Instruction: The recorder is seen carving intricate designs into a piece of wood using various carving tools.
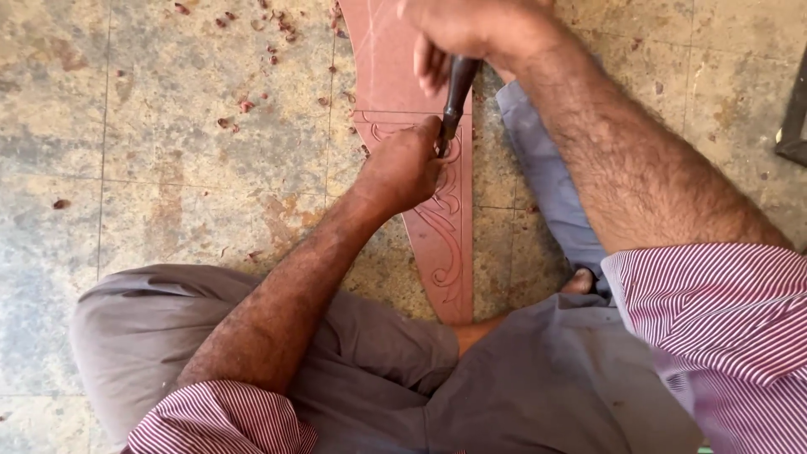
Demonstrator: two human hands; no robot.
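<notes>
A reddish-brown wooden panel [445,244] with a carved scroll pattern lies on the stone floor between my knees. My left hand [403,168] rests on the panel and pinches the metal end of a carving chisel [456,97] against the wood. My right hand [458,34] is closed around the chisel's dark wooden handle from above, near the top edge of the view. The chisel stands almost upright. Its cutting tip is hidden behind my left fingers.
Small reddish wood chips [244,105] are scattered over the worn tiled floor [168,193] at upper left. My legs in grey trousers [370,395] fill the bottom of the view. A dark object [794,126] shows at the right edge.
</notes>
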